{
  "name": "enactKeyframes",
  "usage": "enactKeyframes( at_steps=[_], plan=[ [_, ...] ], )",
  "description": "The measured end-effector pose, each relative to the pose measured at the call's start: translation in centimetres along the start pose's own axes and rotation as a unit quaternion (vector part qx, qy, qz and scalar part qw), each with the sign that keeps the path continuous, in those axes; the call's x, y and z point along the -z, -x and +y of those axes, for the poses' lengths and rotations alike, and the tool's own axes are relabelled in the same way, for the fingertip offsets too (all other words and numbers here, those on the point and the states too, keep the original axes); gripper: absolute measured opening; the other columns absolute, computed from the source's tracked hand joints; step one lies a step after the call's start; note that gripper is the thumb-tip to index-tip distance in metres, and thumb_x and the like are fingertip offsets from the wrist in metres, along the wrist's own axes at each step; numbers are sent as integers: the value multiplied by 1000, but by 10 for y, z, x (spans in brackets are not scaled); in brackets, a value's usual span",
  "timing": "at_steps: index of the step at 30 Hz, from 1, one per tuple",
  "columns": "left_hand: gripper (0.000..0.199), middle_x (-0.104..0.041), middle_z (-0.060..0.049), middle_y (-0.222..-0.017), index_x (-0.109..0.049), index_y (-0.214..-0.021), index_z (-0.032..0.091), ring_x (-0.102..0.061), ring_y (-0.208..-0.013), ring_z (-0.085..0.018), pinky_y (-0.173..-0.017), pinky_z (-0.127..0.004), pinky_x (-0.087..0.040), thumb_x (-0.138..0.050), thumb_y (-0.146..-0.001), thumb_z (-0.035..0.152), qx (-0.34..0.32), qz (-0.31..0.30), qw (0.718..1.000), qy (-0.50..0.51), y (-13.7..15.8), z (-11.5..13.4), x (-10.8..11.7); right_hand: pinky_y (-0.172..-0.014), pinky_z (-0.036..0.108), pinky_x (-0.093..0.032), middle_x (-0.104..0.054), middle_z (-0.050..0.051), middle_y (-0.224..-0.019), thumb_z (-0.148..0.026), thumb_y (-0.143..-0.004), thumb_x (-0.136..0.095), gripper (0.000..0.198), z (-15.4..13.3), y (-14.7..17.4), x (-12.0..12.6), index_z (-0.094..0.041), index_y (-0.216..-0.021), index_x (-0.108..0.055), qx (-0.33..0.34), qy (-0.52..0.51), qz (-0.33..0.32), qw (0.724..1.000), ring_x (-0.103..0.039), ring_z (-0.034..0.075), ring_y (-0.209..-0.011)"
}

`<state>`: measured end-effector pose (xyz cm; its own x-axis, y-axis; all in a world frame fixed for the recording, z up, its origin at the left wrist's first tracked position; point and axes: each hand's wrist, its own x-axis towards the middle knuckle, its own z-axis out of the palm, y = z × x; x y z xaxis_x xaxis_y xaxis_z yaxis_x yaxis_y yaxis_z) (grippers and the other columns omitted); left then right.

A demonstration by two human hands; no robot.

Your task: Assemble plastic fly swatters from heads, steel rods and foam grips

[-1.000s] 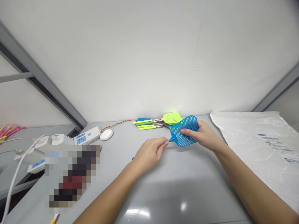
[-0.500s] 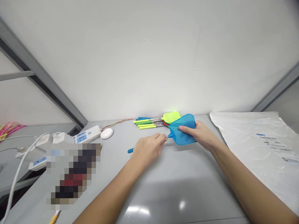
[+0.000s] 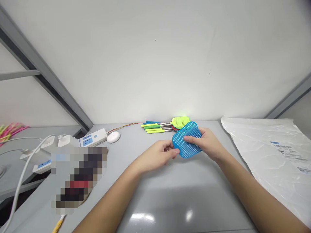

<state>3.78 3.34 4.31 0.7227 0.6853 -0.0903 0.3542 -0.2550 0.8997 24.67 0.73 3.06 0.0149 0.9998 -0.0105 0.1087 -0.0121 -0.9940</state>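
A blue fly swatter (image 3: 188,147) with a perforated paddle is held above the table between both hands. My right hand (image 3: 205,140) grips the paddle from the right, thumb on its face and fingers behind. At the paddle's lower left corner, my left hand (image 3: 164,153) is closed with curled fingers and thumb at the neck. The swatter's handle is hidden from view. Behind it, against the wall, lie several fly swatters with yellow, green and blue handles (image 3: 152,127); a yellow paddle (image 3: 180,121) is on top.
On the right lies a white plastic mailing bag (image 3: 264,152) with a printed label. To the left are a power strip (image 3: 94,137) with plugs and cables, a round white device (image 3: 113,137) and a pixelated item (image 3: 81,178). Pink and yellow strands (image 3: 13,131) lie at far left.
My left hand has turned and its fingers now curl at the swatter's neck. The blue handle end that stuck out left of it no longer shows. The paddle has tilted and shifted slightly.
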Motion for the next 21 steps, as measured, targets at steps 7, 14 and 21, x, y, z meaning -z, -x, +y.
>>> enactKeyframes(
  at_steps=[7, 14, 21],
  plan=[
    [24, -49, 4, -66, -50, -76, 17, -43, -44, -5, -37, -17, -34, -57, -83, 39, 72, -41, 971, 225, -8, -12, -9, -63, 28, -50, -69, 4, -88, -52, -72, -69, 44, 8, -7, -1, -19, -100, -64, 8, -59, 44, 997, -63, 17, -74],
    [25, -45, 6, -68, -47, -82, 20, -43, -46, -5, -37, -16, -38, -62, -82, 40, 26, 120, 867, 483, -29, -33, -22, -57, 28, -49, -63, 2, -74, -66, -87, -38, 51, 25, -20, -9, -21, -107, -51, -44, -187, 90, 977, -59, 14, -58],
    [13, -51, 1, -71, -50, -83, 16, -48, -55, -7, -64, -27, -56, -48, -92, 25, 36, 261, 713, 650, -40, -47, -19, -49, 22, -41, -61, -2, -69, -57, -85, -52, 42, 37, 4, -62, -22, -109, -47, -61, -25, -137, 988, -57, 12, -56]
  ],
)
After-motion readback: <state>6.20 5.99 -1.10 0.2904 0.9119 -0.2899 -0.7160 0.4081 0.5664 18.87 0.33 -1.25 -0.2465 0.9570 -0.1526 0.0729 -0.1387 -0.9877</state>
